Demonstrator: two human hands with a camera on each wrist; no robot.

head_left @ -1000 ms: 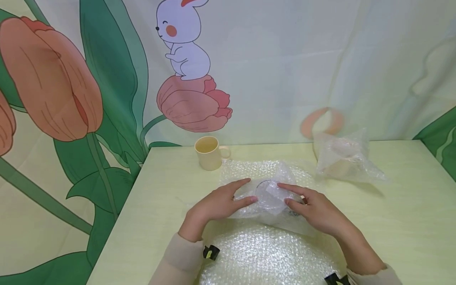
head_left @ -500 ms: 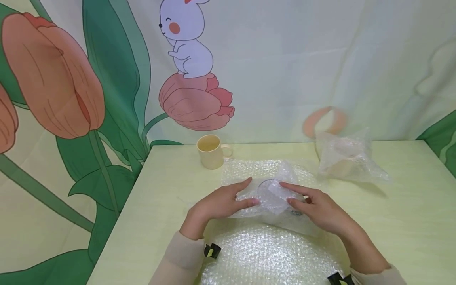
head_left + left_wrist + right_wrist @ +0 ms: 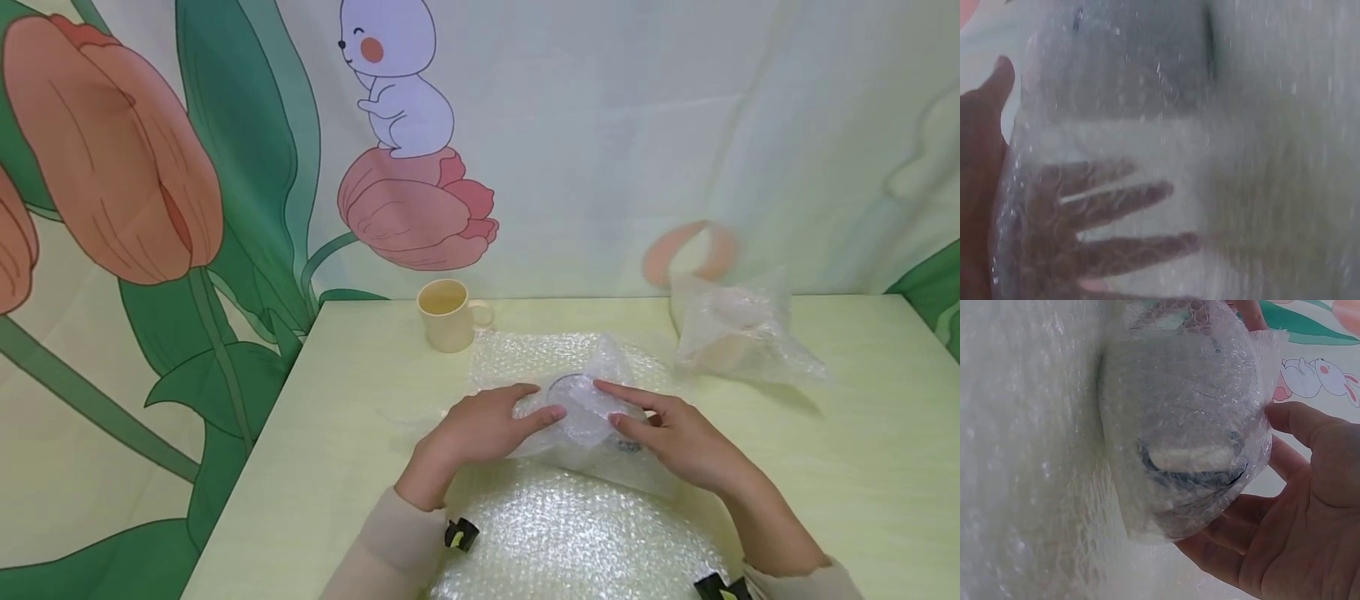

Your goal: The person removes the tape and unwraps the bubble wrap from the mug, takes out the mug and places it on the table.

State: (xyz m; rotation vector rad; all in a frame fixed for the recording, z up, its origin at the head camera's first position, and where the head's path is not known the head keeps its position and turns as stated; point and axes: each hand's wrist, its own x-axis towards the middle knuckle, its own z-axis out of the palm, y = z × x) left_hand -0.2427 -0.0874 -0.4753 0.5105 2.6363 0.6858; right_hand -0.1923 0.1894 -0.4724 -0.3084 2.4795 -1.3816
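Note:
A clear mug with a dark-edged handle (image 3: 1191, 472) stands inside a loose layer of bubble wrap (image 3: 581, 417), in front of me on the table. My left hand (image 3: 483, 429) lies along its left side, thumb near the top; in the left wrist view its straight, spread fingers (image 3: 1129, 253) show through the film. On the other side, my right hand (image 3: 682, 442) holds the wrapped mug, thumb at the wrap's upper edge and fingers round the side, as the right wrist view shows. A loose peak of wrap sticks up behind the rim.
A bubble wrap sheet (image 3: 577, 533) covers the table in front, with more wrap (image 3: 510, 354) behind the mug. A yellow mug (image 3: 447, 321) stands at the back left. A wrapped bundle (image 3: 738, 333) sits at the back right, before a printed cloth backdrop (image 3: 570, 150).
My left hand has shifted slightly right, its thumb closer over the top of the wrapped mug. The right hand has kept its hold. The head view has tilted a little downward.

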